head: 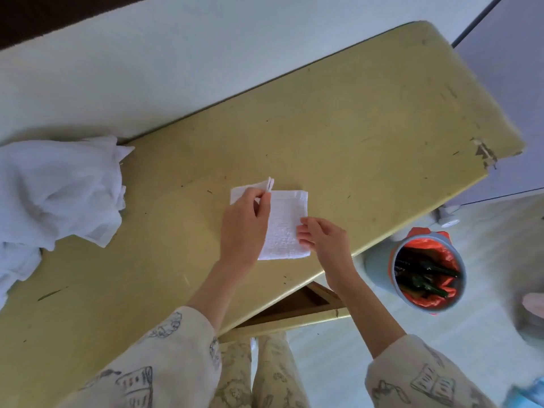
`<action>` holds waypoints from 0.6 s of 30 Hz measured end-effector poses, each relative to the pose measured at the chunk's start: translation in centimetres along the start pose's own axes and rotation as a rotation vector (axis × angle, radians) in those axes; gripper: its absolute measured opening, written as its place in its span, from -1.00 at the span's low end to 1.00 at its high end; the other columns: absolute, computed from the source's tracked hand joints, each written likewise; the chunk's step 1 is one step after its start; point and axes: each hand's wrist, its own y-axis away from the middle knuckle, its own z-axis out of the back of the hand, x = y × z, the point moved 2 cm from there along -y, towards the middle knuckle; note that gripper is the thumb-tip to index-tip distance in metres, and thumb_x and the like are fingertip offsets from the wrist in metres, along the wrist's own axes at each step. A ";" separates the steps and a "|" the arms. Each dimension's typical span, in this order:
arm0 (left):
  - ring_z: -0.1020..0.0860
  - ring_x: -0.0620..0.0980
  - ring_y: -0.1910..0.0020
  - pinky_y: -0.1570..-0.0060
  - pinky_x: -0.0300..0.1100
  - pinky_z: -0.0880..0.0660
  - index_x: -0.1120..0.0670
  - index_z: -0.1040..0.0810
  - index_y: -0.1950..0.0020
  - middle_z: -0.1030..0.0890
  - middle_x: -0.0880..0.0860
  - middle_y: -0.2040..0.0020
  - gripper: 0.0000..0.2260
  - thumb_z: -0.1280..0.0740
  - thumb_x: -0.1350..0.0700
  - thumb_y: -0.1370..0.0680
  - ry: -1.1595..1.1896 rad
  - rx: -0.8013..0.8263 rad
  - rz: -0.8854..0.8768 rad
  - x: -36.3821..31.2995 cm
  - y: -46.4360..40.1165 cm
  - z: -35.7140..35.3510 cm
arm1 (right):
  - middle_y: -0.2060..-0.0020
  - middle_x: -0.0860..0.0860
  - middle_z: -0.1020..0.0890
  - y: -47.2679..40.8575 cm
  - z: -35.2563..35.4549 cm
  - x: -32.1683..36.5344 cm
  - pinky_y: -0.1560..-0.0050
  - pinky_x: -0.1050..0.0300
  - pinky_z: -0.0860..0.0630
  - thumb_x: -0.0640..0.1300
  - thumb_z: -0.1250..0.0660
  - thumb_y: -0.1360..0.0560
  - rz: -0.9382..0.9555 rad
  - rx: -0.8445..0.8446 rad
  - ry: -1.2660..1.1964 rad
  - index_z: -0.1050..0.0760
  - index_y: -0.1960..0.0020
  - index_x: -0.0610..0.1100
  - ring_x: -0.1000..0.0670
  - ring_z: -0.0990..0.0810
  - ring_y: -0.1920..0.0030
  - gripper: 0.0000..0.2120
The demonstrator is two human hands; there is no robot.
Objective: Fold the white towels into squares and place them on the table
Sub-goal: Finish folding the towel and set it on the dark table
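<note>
Left hand (pixel 243 228) pinched a raised corner of the small white towel (pixel 284 223), thumb and forefinger curled on the doubled edge at the towel's far left. Just to the right of that pinch lay the rest of the towel, folded to a rough rectangle and flat on the yellow table (pixel 353 119). Right hand (pixel 319 238) rested at the towel's right edge, nearer the body than the pinch, fingers bent with their tips touching the cloth; whether those tips gripped the edge or only pressed it could not be told. Both hands close together, with the folded towel between them.

Well to the left of the pinch, heaped on the table's left end: a pile of unfolded white towels (pixel 56 195), crumpled and partly hanging past the picture's edge. Well to the right of the right hand and below the table's edge, on the floor: a round bin (pixel 428 273) lined with an orange bag, dark green bottles inside. Patterned cream sleeves (pixel 164 357) on both forearms.
</note>
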 end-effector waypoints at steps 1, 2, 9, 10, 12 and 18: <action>-0.39 -0.08 0.45 0.38 -0.22 -0.31 0.14 -0.52 0.07 -0.44 -0.05 0.43 -0.81 -0.18 0.08 -0.60 -0.026 0.033 -0.002 0.0 0.0 -1.1 | 0.22 -0.04 -0.66 -0.2 0.0 -0.2 -0.02 0.05 -0.59 -0.19 -0.20 -0.57 -0.021 0.017 -0.006 -0.58 0.13 -0.09 -0.02 -0.65 0.17 -0.80; -0.43 -0.03 0.41 0.35 -0.17 -0.36 0.15 -0.52 0.06 -0.49 -0.01 0.39 -0.80 -0.18 0.07 -0.60 -0.053 0.067 -0.001 0.0 0.1 -2.1 | 0.22 -0.04 -0.66 -0.4 0.0 -0.3 -0.04 0.05 -0.59 -0.18 -0.21 -0.56 -0.041 0.033 -0.012 -0.58 0.15 -0.08 -0.02 -0.65 0.16 -0.80; -0.46 -0.04 0.37 0.33 -0.31 -0.34 0.21 -0.54 0.06 -0.52 0.02 0.35 -0.79 -0.19 0.12 -0.60 -0.033 0.159 -0.013 -0.1 0.8 -5.5 | 0.21 -0.12 -0.68 -1.5 0.0 -0.8 0.01 0.02 -0.61 -0.16 -0.24 -0.53 -0.106 0.059 -0.038 -0.59 0.15 -0.23 -0.09 -0.67 0.13 -0.79; -0.49 -0.03 0.33 0.29 -0.32 -0.36 0.21 -0.56 0.03 -0.55 0.03 0.31 -0.80 -0.19 0.14 -0.60 -0.010 0.179 -0.014 -0.2 0.8 -5.6 | 0.22 -0.15 -0.67 -1.6 0.0 -0.8 0.04 0.00 -0.61 -0.15 -0.24 -0.52 -0.104 0.058 -0.018 -0.58 0.14 -0.28 -0.10 -0.66 0.15 -0.77; -0.56 0.03 0.18 0.12 -0.25 -0.44 0.19 -0.57 -0.07 -0.63 0.10 0.16 -0.78 -0.16 0.16 -0.61 0.036 0.226 -0.002 -0.2 0.8 -5.6 | 0.30 -0.24 -0.58 -1.6 -0.1 -0.7 0.17 -0.03 -0.53 -0.11 -0.23 -0.51 -0.080 0.053 0.025 -0.51 0.15 -0.38 -0.11 -0.57 0.27 -0.69; -0.51 -0.07 0.01 0.04 -0.39 -0.35 0.11 -0.51 -0.24 -0.60 0.02 0.01 -0.73 -0.12 0.23 -0.60 0.013 0.180 -0.070 1.7 1.4 -2.9 | 0.21 -0.02 -0.61 -1.8 -0.3 -0.1 0.14 0.16 -0.47 -0.09 -0.31 -0.51 -0.012 0.009 0.147 -0.59 0.00 -0.25 0.01 -0.54 0.21 -0.77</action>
